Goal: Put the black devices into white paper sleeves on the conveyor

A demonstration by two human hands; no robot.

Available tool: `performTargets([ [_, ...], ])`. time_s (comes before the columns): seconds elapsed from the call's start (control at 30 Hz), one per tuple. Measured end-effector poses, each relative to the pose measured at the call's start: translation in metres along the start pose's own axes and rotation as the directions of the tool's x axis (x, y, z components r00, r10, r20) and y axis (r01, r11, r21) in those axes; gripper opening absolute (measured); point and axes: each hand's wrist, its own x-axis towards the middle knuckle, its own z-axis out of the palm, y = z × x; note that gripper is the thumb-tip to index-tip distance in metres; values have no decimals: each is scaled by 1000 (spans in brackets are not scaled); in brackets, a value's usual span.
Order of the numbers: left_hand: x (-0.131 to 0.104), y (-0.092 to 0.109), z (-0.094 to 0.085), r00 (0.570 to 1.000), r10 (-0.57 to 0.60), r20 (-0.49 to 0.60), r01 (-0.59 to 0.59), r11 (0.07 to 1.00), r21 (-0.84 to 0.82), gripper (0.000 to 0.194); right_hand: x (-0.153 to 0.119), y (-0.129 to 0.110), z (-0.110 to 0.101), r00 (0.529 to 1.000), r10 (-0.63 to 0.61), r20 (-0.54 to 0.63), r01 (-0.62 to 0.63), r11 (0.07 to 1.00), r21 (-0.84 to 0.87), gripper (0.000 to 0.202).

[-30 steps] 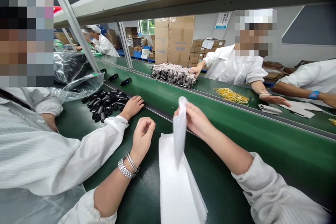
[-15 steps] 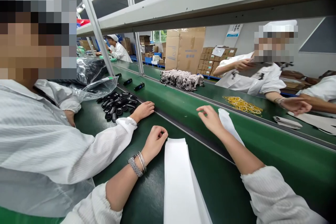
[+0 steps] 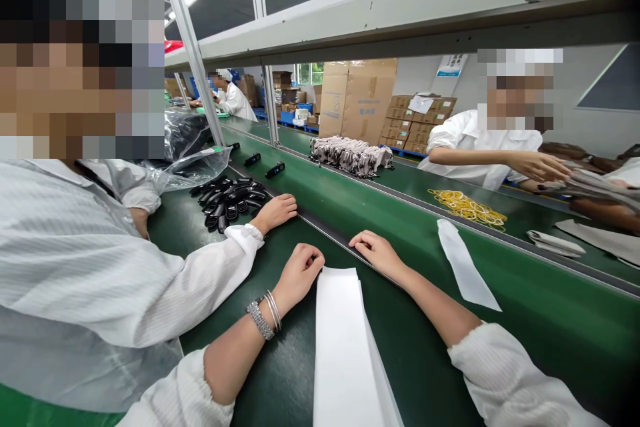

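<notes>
White sheets: a stack of long white sheets (image 3: pixel 343 347) lies on the green table (image 3: pixel 270 373) between the two hands, its near end fanned out toward the right.
Left hand: the left hand (image 3: pixel 303 272) is just beside the stack's far left corner, fingers curled and thumb drawn in toward the forefinger; from here I can't tell whether they pinch the corner. A watch (image 3: pixel 260 320) and bangles (image 3: pixel 274 310) circle the wrist.
Right hand: the right hand (image 3: pixel 379 255) hovers near the table's far edge, beyond the stack and to its right, fingers slack, half extended and loosely parted.
Single strip: one white strip (image 3: pixel 465 270) lies aslant on the green belt (image 3: pixel 350 208), well to the right of the right hand and apart from it.
Belt, farther left: small black devices (image 3: pixel 275 169) sit in a spaced row.
Neighbour at left: a co-worker's hand (image 3: pixel 276 211) rests near the table edge, beside a heap of black pieces (image 3: pixel 233 201).
Across the belt: another co-worker (image 3: pixel 460 147) reaches toward grey strips (image 3: pixel 605 183); yellow loops (image 3: pixel 470 208) and a pale bundled pile (image 3: pixel 350 155) lie on that side.
</notes>
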Motion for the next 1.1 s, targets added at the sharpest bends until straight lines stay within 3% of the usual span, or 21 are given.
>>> performTargets([
  [1.1,1,-2,1,997,14,71,-16,1000,24,23,-1,-10,-2,999,-48,-11,47,995,-89,22],
])
